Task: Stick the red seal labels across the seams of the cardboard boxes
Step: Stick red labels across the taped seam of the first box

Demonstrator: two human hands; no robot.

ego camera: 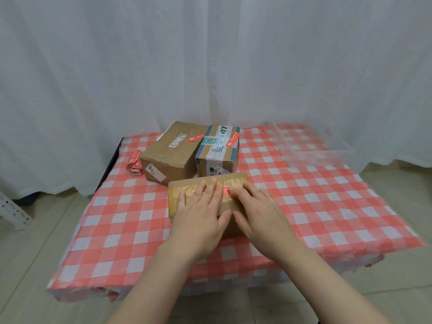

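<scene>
Left hand [198,216], right hand [259,213] flat, spread, pressing red label [225,190] (mostly hidden) onto front box [180,187].

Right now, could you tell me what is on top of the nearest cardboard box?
The left hand and right hand lie flat on the nearest box, fingers pressing a red seal label. Only a sliver of it shows; the rest is covered.

Bright, even, soft light, faint shadows (edges bowed by wide-angle lens), slightly blurred overall.
</scene>
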